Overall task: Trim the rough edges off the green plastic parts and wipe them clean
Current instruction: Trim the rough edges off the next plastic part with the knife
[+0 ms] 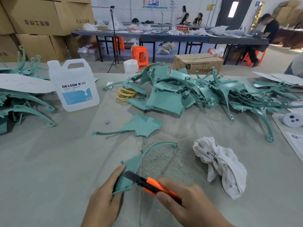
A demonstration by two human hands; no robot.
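While the left hand (105, 199) grips the part (131, 166) and the right hand (188, 205) holds the knife (154, 185), thin outward strokes seem safest.

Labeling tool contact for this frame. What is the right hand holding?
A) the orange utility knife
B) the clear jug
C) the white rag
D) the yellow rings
A: the right hand grips the orange utility knife, with the blade end against the green part that the left hand holds. The white rag lies apart, untouched.
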